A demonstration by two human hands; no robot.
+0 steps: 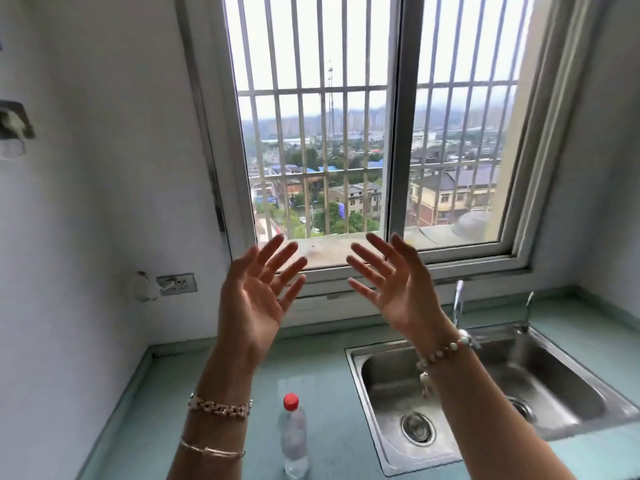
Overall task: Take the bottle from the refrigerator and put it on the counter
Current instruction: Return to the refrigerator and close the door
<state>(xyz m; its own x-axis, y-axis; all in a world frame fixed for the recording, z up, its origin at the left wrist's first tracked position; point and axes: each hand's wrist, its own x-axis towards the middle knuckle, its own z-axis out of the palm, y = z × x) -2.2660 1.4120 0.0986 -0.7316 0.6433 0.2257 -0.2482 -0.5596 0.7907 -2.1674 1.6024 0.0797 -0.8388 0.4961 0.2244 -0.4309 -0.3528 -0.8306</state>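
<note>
On the pale green worktop [329, 375], near its front edge, the bottle [293, 441] stands upright, clear plastic with a red cap, and nothing touches it. To its right a stainless steel sink [377, 427] is set into the surface, with two basins and a drain in each; the bottle sits just beside the sink's left rim. A tap [458, 301] rises behind the sink, against the wall below the window.

You hold both hands up in front of you, well above the worktop, palms facing you and fingers spread wide. Your left hand [254, 299] and right hand [398, 289] are apart from each other and both are empty. Bracelets [220, 407] ring your left wrist, and a beaded one [443, 351] circles your right.

Behind your hands a sliding window [394, 133] with vertical bars looks out over rooftops and trees under a grey sky. The walls are plain white; on the left wall a socket [177, 284] sits low, near the worktop, with something white and blurred just beside it.
</note>
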